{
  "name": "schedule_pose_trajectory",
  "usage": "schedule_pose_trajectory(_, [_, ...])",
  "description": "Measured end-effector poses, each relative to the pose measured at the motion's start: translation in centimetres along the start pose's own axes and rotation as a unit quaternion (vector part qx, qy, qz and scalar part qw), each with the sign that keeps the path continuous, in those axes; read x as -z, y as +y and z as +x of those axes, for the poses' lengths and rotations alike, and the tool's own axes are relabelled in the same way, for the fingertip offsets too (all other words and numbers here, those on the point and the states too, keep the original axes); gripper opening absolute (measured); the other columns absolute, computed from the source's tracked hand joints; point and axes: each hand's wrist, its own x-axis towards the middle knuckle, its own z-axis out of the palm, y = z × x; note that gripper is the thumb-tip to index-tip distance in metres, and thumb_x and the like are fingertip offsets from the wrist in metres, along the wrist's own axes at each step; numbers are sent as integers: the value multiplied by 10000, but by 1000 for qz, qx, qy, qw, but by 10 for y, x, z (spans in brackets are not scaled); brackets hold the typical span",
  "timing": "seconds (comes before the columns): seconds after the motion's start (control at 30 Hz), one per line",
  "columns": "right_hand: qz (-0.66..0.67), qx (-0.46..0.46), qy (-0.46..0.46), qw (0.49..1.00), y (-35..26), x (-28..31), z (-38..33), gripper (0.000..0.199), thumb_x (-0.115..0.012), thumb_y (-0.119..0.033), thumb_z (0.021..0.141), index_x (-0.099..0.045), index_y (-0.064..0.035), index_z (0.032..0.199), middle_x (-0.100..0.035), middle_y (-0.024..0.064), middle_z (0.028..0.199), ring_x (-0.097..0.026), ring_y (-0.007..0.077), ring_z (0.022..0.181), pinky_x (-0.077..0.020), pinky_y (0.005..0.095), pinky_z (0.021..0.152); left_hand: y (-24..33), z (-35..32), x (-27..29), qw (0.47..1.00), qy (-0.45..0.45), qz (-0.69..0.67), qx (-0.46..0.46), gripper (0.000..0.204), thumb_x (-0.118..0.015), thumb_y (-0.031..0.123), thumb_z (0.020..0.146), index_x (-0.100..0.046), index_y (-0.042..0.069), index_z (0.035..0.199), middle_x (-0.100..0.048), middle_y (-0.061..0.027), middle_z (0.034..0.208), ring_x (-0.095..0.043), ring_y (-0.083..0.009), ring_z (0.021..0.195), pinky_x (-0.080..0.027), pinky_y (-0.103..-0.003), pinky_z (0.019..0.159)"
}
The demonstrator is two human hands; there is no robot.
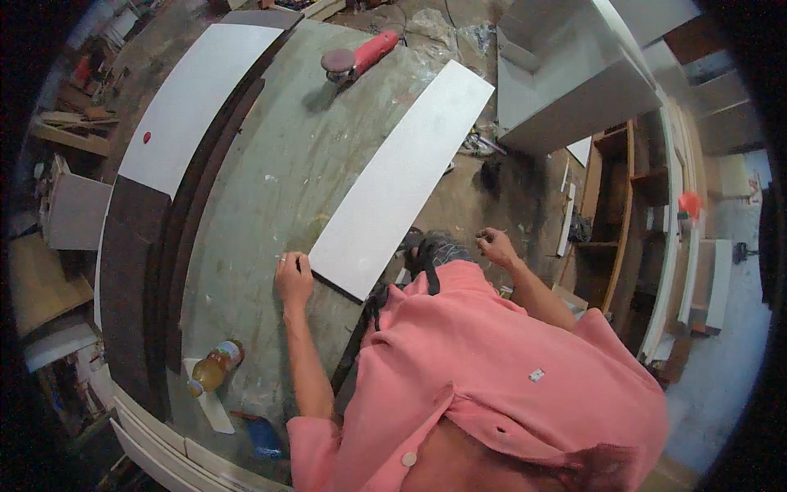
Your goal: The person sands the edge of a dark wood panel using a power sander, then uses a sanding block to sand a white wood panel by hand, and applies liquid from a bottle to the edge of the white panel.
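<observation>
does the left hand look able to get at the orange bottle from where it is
Probably yes: the left hand rests at the white board's near corner, and the bare bench top between it and the orange bottle holds nothing in the way.

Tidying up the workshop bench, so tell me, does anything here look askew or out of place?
The long white board lies slanted, its near end past the table edge, steadied only by the left hand. A bottle of amber liquid lies on its side.

Long white board (402,180) flat, diagonal, overhanging the workbench (270,213)
</observation>
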Motion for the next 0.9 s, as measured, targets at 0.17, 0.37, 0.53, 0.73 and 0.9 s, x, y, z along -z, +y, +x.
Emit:
schedule_pose_trajectory(0.17, [-28, 20, 12, 999, 12, 44, 59, 320, -653, -216, 897, -695, -4, 1132, -703, 117, 809, -670, 172, 649, -542, 341, 631, 39, -6, -16, 993, 68, 60, 70, 116, -617, 191, 938, -657, 84, 916, -657, -114, 970, -600, -345, 939, -455, -468, 848])
schedule_pose_trajectory(0.37, [-32, 46, -45, 997, -12, 98, 177, 312, -647, -188, 914, -676, 21, 1144, -715, 127, 890, -680, 183, 727, -558, 328, 678, 87, 28, -48, 983, 99, 138, 67, 127, -667, 210, 910, -676, 87, 939, -659, -92, 984, -598, -322, 962, -442, -460, 875])
schedule_pose_trajectory(0.53, [29, 48, -132, 990, -34, 139, 271, 299, -631, -172, 941, -664, 25, 1164, -714, 114, 961, -671, 171, 803, -553, 314, 687, 145, 78, -114, 971, 132, 167, 113, 162, -664, 186, 901, -685, 70, 1012, -671, -112, 1064, -596, -335, 1029, -446, -467, 906])
schedule_pose_trajectory(0.73, [195, 37, -170, 965, -47, 184, 330, 348, -650, -269, 957, -646, -15, 1195, -713, 64, 982, -656, 130, 793, -520, 290, 674, 242, 162, -195, 986, 53, 157, 32, 352, -653, 177, 902, -656, 55, 1233, -637, -168, 1232, -566, -365, 1155, -426, -487, 1000])
schedule_pose_trajectory(0.9, [278, 22, -224, 934, -79, 206, 323, 398, -662, -285, 956, -604, -36, 1261, -680, 35, 1020, -622, 118, 801, -494, 265, 697, 320, 226, -251, 984, -29, 172, -19, 520, -636, 213, 914, -538, 50, 1398, -507, -187, 1422, -475, -368, 1296, -363, -506, 1080])
